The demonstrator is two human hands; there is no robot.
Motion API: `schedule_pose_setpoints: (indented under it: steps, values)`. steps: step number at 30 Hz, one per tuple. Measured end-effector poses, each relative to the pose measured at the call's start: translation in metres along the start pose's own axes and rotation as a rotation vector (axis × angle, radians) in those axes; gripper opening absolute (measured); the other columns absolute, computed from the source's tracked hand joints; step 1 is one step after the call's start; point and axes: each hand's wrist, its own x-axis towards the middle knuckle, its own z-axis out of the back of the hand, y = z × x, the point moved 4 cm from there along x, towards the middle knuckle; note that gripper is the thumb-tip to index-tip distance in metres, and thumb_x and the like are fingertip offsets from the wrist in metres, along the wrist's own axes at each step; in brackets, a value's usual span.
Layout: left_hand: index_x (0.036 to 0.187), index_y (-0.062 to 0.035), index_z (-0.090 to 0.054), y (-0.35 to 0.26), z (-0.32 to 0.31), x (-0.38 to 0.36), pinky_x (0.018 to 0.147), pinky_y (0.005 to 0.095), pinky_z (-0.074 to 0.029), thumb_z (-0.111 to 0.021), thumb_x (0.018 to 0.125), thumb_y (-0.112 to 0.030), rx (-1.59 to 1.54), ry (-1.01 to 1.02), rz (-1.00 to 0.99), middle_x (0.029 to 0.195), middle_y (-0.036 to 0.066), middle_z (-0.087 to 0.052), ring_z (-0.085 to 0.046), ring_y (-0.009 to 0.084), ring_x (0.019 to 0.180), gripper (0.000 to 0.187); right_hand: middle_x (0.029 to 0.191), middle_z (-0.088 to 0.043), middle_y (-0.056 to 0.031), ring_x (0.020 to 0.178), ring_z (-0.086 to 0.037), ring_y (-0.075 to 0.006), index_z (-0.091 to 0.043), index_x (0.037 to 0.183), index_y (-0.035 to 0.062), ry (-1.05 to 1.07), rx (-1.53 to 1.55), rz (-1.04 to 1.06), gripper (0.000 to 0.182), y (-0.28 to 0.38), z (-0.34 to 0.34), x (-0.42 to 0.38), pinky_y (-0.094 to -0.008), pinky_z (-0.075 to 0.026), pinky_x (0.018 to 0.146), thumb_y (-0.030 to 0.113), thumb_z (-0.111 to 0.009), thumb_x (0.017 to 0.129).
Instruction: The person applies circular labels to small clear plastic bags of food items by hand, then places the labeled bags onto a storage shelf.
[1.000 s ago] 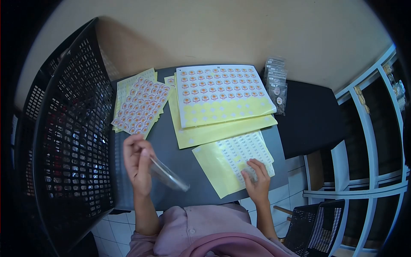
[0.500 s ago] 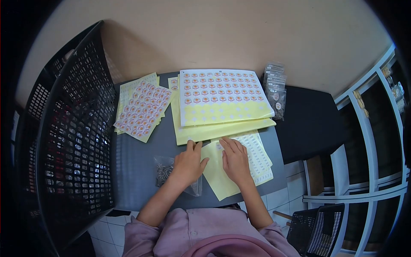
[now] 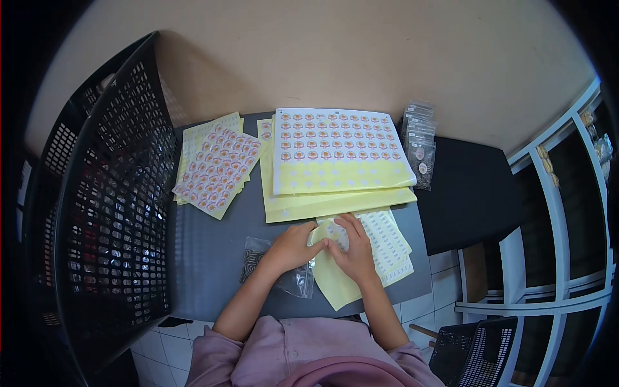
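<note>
My left hand (image 3: 296,246) and my right hand (image 3: 354,251) are close together, thumbs nearly touching, over a yellow sticker sheet (image 3: 338,287). Its upper part is bent up between them, and small pale stickers show on it. The left fingers pinch its left edge; the right fingers curl over its top right. More sheets with small printed labels (image 3: 387,242) lie under and beside the right hand. A clear plastic bag (image 3: 298,284) holding dark coiled pieces sits beneath my left wrist, partly hidden.
Beyond the hands lies a large stack of round-sticker sheets (image 3: 338,138). More sticker sheets (image 3: 222,168) rest at left. Filled clear packets (image 3: 419,145) stand at the back right. A tall black basket (image 3: 116,193) borders the left side; a white shelf rack (image 3: 561,219) stands right.
Both hands have come together and closed on the yellow sheet, whose upper end now bends up. The plastic bag has shifted slightly right.
</note>
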Motion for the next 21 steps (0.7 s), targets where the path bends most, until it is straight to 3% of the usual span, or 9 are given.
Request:
schedule_pose_setpoints:
  steps: [4,8,11,13,16,21]
  values:
    - [0.106,0.0026,-0.053,0.023,-0.014,0.020,0.078,0.0374,-0.043,-0.058,0.074,-0.027,-0.177,0.018,-0.144,0.099,0.022,-0.057,-0.056,0.0313,0.092,0.044,0.104,-0.054,-0.0117,0.100,-0.051,-0.0288,-0.057,0.093,0.0019,-0.069,0.173,-0.054,0.022,-0.006,0.001,0.001,-0.0398,-0.032,0.096,0.009,-0.061,0.073]
    - [0.108,0.0022,-0.053,0.006,-0.004,0.015,0.074,0.0329,-0.044,-0.059,0.074,-0.022,-0.346,0.135,-0.143,0.094,0.021,-0.059,-0.058,0.0247,0.086,0.043,0.098,-0.057,-0.0107,0.094,-0.055,-0.0273,-0.060,0.087,0.0018,-0.098,0.198,-0.068,0.015,-0.008,0.001,0.001,-0.0378,-0.034,0.095,0.007,-0.062,0.073]
    - [0.110,0.0021,-0.052,0.013,-0.010,0.018,0.071,0.0314,-0.045,-0.059,0.075,-0.021,-0.320,0.129,-0.132,0.094,0.020,-0.059,-0.058,0.0222,0.083,0.043,0.091,-0.058,-0.0096,0.086,-0.056,-0.0252,-0.062,0.082,0.0021,-0.158,0.174,-0.028,0.013,-0.005,0.003,0.002,-0.0355,-0.040,0.087,0.007,-0.065,0.070]
    - [0.110,0.0021,-0.052,0.013,-0.011,0.018,0.073,0.0318,-0.044,-0.058,0.075,-0.022,-0.306,0.122,-0.148,0.095,0.021,-0.059,-0.058,0.0240,0.085,0.043,0.086,-0.059,-0.0088,0.080,-0.056,-0.0237,-0.063,0.078,0.0024,-0.173,0.182,-0.033,0.014,-0.004,0.005,0.003,-0.0334,-0.043,0.076,0.007,-0.068,0.067]
    - [0.111,0.0017,-0.051,0.004,-0.005,0.012,0.078,0.0326,-0.043,-0.058,0.076,-0.023,-0.257,0.094,-0.151,0.100,0.022,-0.057,-0.056,0.0275,0.092,0.044,0.080,-0.059,-0.0077,0.076,-0.055,-0.0223,-0.064,0.075,0.0023,-0.190,0.149,-0.011,0.013,-0.004,0.005,0.005,-0.0314,-0.044,0.069,0.006,-0.070,0.064]
    - [0.115,0.0005,-0.048,0.007,-0.006,0.009,0.089,0.0339,-0.038,-0.057,0.077,-0.026,-0.189,0.087,-0.100,0.111,0.022,-0.052,-0.048,0.0314,0.106,0.047,0.076,-0.059,-0.0071,0.076,-0.055,-0.0217,-0.064,0.072,0.0017,-0.181,0.199,-0.046,0.010,-0.009,0.003,0.007,-0.0304,-0.043,0.068,0.006,-0.069,0.064]
